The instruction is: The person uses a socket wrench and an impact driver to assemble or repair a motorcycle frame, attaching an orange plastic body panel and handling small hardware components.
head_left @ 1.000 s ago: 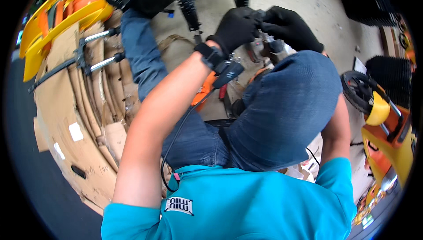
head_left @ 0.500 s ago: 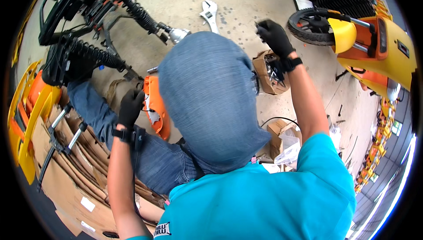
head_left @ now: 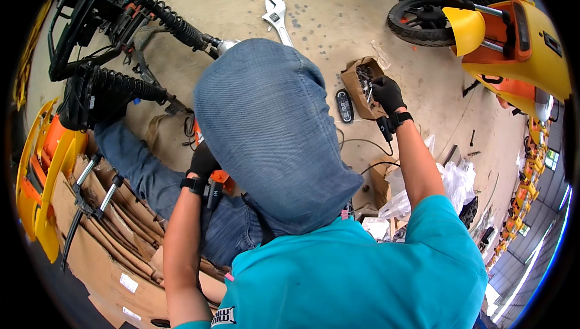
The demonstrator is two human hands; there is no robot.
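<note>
My right hand (head_left: 387,94), in a black glove, reaches over an open cardboard box (head_left: 351,81) of small metal parts (head_left: 365,75). Its fingers are curled down beside a shiny metal piece; what they grip, if anything, I cannot make out. Against the orange plastic part (head_left: 222,180) is my left hand (head_left: 204,160), also gloved in black. Blue denim (head_left: 272,135) in the middle hides its fingers and most of that part. Left of the box lies a black oval device with a display (head_left: 344,106).
An adjustable wrench (head_left: 277,19) lies on the concrete floor ahead. A black frame with coil springs (head_left: 175,27) stands at the left, above flattened cardboard (head_left: 115,256). At the right are a yellow-orange vehicle with a black wheel (head_left: 423,22) and clear plastic bags (head_left: 457,183).
My right hand has come down and nearer, to the box's contents. My left hand has moved right and nearer, partly behind the denim. The denim has shifted left, uncovering the black oval device.
</note>
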